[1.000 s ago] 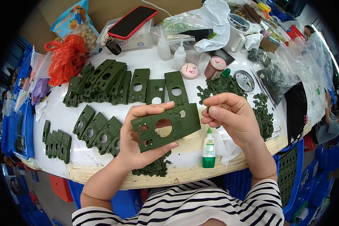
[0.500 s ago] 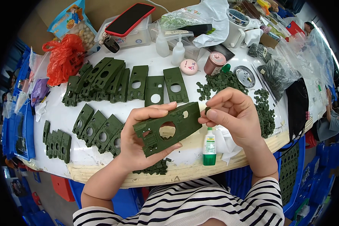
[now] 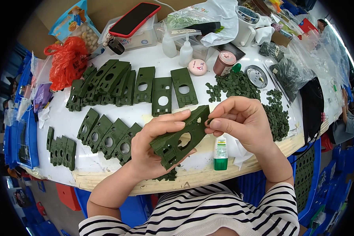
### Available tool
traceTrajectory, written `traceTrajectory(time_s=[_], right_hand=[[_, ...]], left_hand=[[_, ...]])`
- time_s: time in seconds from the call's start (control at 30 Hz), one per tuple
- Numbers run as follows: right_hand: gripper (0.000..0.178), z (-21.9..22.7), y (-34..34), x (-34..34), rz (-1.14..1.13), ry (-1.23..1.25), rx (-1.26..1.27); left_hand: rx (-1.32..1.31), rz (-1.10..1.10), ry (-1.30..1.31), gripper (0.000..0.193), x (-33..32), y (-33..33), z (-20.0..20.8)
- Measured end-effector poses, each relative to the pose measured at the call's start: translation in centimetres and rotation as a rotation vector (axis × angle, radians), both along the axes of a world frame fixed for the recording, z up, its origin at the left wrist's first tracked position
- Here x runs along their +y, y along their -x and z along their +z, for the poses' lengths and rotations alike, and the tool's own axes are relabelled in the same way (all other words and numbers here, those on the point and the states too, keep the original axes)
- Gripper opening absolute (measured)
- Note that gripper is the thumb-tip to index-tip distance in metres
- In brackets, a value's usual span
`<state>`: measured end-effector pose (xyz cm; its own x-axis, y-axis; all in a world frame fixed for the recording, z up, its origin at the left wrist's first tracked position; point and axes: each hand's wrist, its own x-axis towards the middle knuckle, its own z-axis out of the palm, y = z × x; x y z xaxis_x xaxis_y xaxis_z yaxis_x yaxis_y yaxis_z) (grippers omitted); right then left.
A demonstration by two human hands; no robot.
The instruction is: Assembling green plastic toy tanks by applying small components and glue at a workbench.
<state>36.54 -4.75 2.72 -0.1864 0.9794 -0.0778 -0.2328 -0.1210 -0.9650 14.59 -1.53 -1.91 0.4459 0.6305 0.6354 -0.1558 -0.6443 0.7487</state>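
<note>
A white table (image 3: pixel 61 118) with a pale, worn near edge fills the workspace, crowded along its far side with bags and containers. A person in a black-and-white striped shirt (image 3: pixel 188 212) sits close against it, both forearms raised over the edge. At far left bulges a red plastic bag (image 3: pixel 69 63); nearby, a dark-screened phone (image 3: pixel 135 19) in a red case rests atop a clear plastic box (image 3: pixel 143 35). Dark green panels with round openings lie in an overlapping upper group (image 3: pixel 110 80) and a slanted row (image 3: pixel 114 138) nearer the person.

At center, the left hand (image 3: pixel 149 143) closes around a similar green panel (image 3: pixel 171 139), fingers along its upper edge and the palm beneath, holding it tilted above the table. The right hand (image 3: pixel 244 126), its fingers curled, meets the panel's right end, thumb and forefinger pinched together on a tiny dark piece (image 3: pixel 209 122); whether that piece touches the panel cannot be told. Beyond the right hand spreads a heap of small green parts (image 3: pixel 240 84), with a second heap (image 3: pixel 277 118) to its right. A white-and-green bottle (image 3: pixel 220 153) is just below the right hand, its top hidden.
</note>
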Motion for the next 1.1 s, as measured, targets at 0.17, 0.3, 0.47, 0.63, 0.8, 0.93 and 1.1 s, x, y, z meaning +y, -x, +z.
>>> traceTrajectory(time_s=[0.17, 0.3, 0.47, 0.63, 0.8, 0.93, 1.1], right_hand=[[0.010, -0.5, -0.2, 0.1, -0.011, -0.366, -0.369], [0.011, -1.0, 0.0, 0.2, -0.053, -0.418, -0.385], [0.011, -1.3, 0.4, 0.1, -0.045, -0.274, -0.209], [0.011, -1.4, 0.5, 0.1, -0.030, -0.251, -0.194], [0.010, -1.5, 0.6, 0.1, -0.032, -0.271, -0.194], [0.010, -1.5, 0.6, 0.1, -0.037, -0.276, -0.198], [0.009, -1.7, 0.7, 0.1, -0.045, -0.287, -0.199]], left_hand=[[0.163, -0.042, -0.110, 0.062, 0.3, 0.5, 0.3], [0.024, 0.009, -0.077, 0.055, 0.1, -0.2, 0.1], [0.123, -0.028, -0.099, 0.059, 0.2, 0.3, 0.2], [0.178, -0.041, -0.119, 0.062, 0.2, 0.4, 0.4], [0.173, -0.041, -0.117, 0.062, 0.2, 0.4, 0.5], [0.127, -0.022, -0.115, 0.060, 0.1, 0.2, 0.4], [0.038, 0.017, -0.103, 0.055, 0.0, -0.3, 0.1]])
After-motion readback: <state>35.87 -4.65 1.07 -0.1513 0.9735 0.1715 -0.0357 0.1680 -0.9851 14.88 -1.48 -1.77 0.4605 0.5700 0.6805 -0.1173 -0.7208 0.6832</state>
